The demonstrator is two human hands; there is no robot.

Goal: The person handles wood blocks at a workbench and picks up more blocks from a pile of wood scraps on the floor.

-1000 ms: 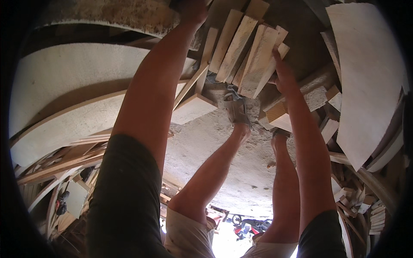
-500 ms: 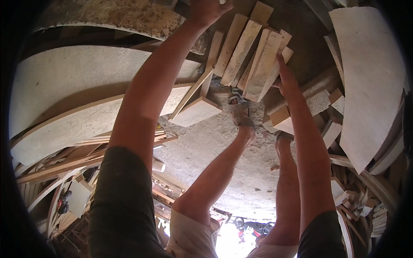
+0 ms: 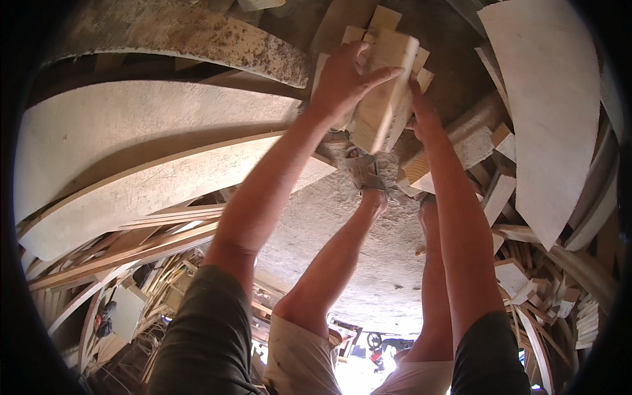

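Observation:
A thick, pale wooden block (image 3: 385, 92) lies lengthwise on top of a stack of short planks (image 3: 385, 18), its outline slightly blurred. My left hand (image 3: 345, 79) is closed round its left side, the thumb reaching across the upper face and the fingers bent over the far left edge. Against the right edge of the stack is my right hand (image 3: 422, 112). Its thumb presses on the side of a wooden plank (image 3: 401, 122) just under the block, and the other fingers curl in below, partly hidden. Most of the stack is covered by the block and my left hand.
My sandalled foot (image 3: 365, 172) stands just this side of the stack. Curved wooden panels (image 3: 158, 125) lean at the left, and a large pale board (image 3: 546, 112) stands at the right. Offcuts (image 3: 533, 286) and thin strips (image 3: 178, 230) are heaped on both sides of the dusty floor (image 3: 316, 237).
My left hand has come down from the far upper edge, and a pale block now lies in it over the stack. My right hand stays at the stack's right edge, shifted slightly left.

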